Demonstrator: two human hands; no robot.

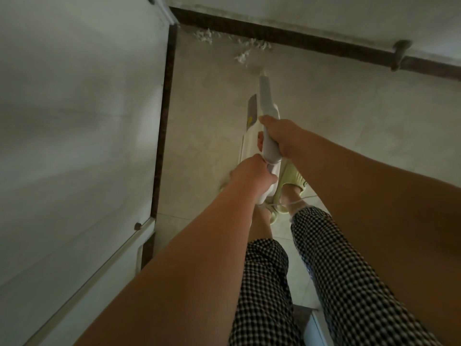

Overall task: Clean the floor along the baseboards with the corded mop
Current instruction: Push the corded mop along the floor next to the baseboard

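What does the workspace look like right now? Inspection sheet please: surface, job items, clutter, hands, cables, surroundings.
Surface: pale tiled floor, dull, lit dimly.
Job's things: white corded mop, held steeply, its shaft pointing toward the corner; mop head not clearly seen.
Clutter: white fluffy debris along the dark baseboard near the corner, a smaller clump just out from it.
Hands: left hand has its grip on the mop's lower handle; right hand grips the upper handle.
Cables: thin white cord trailing by the feet.
Surroundings: white wall on the left with dark trim; pale green sandals; checkered trousers.
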